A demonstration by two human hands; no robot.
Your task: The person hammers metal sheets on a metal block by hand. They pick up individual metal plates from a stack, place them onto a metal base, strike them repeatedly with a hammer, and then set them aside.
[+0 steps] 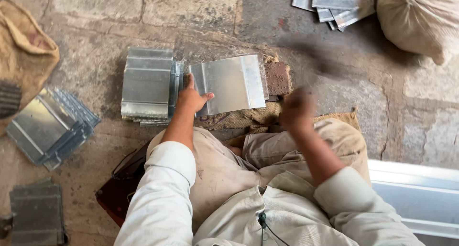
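Pressing down with my left hand (191, 99), I have its fingers (191, 80) spread flat against the near left edge of a metal sheet (232, 82), thumb stuck out to the right over the sheet's lower edge; the hand pins the sheet and does not curl round it. My right hand (296, 110) is blurred; its fingers look curled shut, and a dark smear (315, 55) runs up and right from it, but I cannot tell what they have hold of.

The sheet lies on a brick (277, 78) and a piece of sacking (239, 118), on the stone floor (191, 16) just ahead of my knees. Touching its left side is a stack (147, 83) of like sheets, laid flat, some of them standing on edge between it and the sheet under my hand.

Further left, a second pile (50, 126) of sheets is fanned out askew, and a darker pile (37, 212) sits at the lower left corner. More sheets (330, 5) lie loose at the top, beside a full pale sack (420, 19) whose mouth I cannot see, so its contents are hidden. At the upper left a brown burlap bag (24, 50) lies slack; a dark ribbed thing shows at its edge, too cut off to name. A long metal strip (416, 193) runs along my right side.
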